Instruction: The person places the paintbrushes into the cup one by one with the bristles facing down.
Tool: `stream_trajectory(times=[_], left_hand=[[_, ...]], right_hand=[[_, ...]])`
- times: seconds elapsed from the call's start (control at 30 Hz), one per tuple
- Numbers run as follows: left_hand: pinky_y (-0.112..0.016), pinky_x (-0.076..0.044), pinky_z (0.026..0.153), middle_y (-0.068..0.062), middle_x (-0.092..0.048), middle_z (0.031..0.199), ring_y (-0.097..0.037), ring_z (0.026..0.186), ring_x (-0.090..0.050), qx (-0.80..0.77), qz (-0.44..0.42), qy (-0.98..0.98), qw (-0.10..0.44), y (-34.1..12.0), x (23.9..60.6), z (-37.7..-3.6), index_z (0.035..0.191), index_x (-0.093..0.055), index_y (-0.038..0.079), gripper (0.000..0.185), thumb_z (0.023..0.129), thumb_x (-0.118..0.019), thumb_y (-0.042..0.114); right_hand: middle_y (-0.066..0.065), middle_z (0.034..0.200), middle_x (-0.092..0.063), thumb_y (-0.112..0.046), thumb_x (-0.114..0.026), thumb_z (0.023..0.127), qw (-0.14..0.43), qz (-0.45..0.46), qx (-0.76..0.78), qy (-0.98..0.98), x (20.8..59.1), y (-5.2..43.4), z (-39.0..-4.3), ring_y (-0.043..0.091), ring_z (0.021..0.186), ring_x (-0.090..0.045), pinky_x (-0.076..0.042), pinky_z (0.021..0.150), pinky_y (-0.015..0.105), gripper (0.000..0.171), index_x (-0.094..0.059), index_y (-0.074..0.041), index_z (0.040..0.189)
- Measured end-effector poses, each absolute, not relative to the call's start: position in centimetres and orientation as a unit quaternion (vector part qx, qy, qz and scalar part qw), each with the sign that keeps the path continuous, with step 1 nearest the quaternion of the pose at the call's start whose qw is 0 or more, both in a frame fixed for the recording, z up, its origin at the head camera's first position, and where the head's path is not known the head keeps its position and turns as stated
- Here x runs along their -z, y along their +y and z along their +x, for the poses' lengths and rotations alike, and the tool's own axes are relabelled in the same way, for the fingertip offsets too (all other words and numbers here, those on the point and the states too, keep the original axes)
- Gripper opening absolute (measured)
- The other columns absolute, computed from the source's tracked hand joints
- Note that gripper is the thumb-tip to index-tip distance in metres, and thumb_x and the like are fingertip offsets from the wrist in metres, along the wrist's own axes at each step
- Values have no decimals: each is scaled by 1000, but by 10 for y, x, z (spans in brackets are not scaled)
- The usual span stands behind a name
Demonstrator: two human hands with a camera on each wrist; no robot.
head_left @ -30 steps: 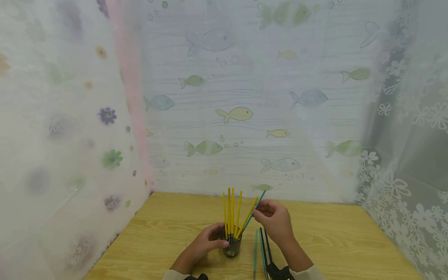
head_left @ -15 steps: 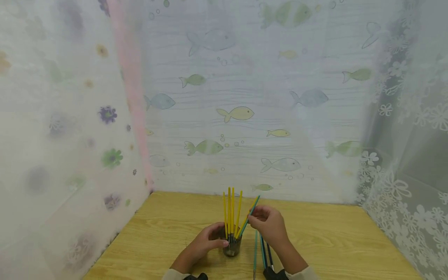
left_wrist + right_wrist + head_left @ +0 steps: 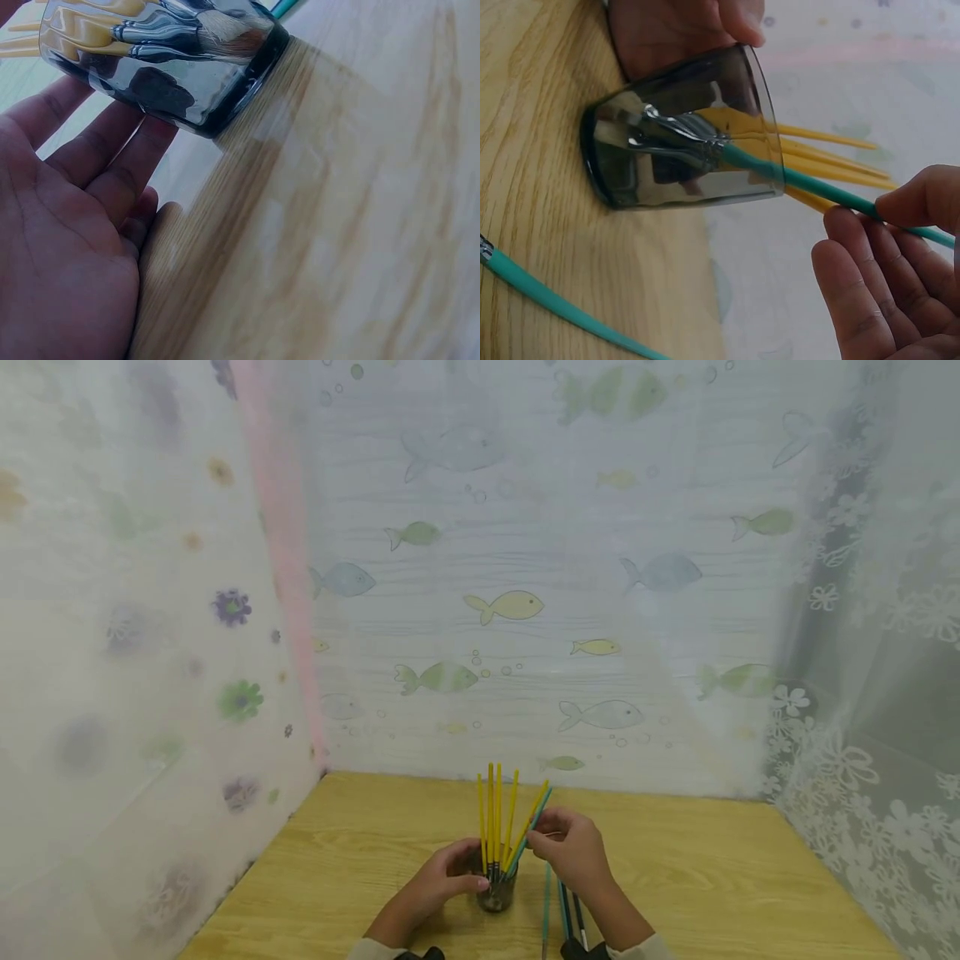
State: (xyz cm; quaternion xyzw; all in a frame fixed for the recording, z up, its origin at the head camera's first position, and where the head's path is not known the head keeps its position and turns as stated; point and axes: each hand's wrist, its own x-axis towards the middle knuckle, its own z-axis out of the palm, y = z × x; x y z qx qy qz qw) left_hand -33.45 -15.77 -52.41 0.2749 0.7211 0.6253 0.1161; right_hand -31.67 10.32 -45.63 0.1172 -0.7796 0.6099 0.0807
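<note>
A dark glass cup [image 3: 497,893] stands on the wooden table [image 3: 712,877] with several yellow-handled brushes [image 3: 492,810] upright in it. My left hand [image 3: 468,872] grips the cup from the left; its fingers [image 3: 97,161] lie against the glass [image 3: 180,67]. My right hand [image 3: 551,837] pinches a teal-handled brush [image 3: 542,806] whose bristle end sits inside the cup. In the right wrist view the teal brush [image 3: 832,196] slants out of the glass [image 3: 682,139], between thumb [image 3: 922,199] and fingers.
Beside the cup on the right lie a teal brush [image 3: 547,906] and two darker ones [image 3: 570,914]; one teal handle [image 3: 547,300] shows in the right wrist view. Sheer curtains printed with fish [image 3: 510,603] and flowers [image 3: 847,760] close in the table's back and sides.
My right hand has moved down and left with the teal brush, lowering it deeper into the cup beside the yellow ones. The left hand has stayed on the cup.
</note>
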Motion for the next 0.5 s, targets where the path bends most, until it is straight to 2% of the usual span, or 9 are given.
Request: stream_trajectory(times=[0.13, 0.33, 0.5], left_hand=[[-23, -45, 108, -13, -57, 150, -24, 138, -54, -625, 273, 722, 117, -158, 524, -335, 151, -50, 9, 53, 102, -67, 20], [-24, -44, 109, -14, -56, 150, -24, 138, -54, -626, 271, 723, 113, -157, 523, -334, 150, -51, 7, 53, 101, -67, 19], [-25, -44, 110, -17, -56, 150, -24, 138, -54, -626, 266, 725, 108, -157, 523, -333, 151, -49, 4, 56, 101, -68, 19]], right_hand=[[9, 98, -73, -17, -78, 92, 79, 119, -603, -785, 458, 103, -317, 20, 84, -74, -63, 71, 35, 21, -73, -3, 106], [9, 94, -73, -14, -77, 91, 75, 129, -601, -785, 460, 102, -318, 29, 84, -76, -61, 67, 29, 21, -72, 0, 106], [8, 93, -73, -15, -78, 91, 73, 135, -596, -789, 461, 101, -318, 24, 80, -74, -61, 66, 29, 22, -72, 0, 106]])
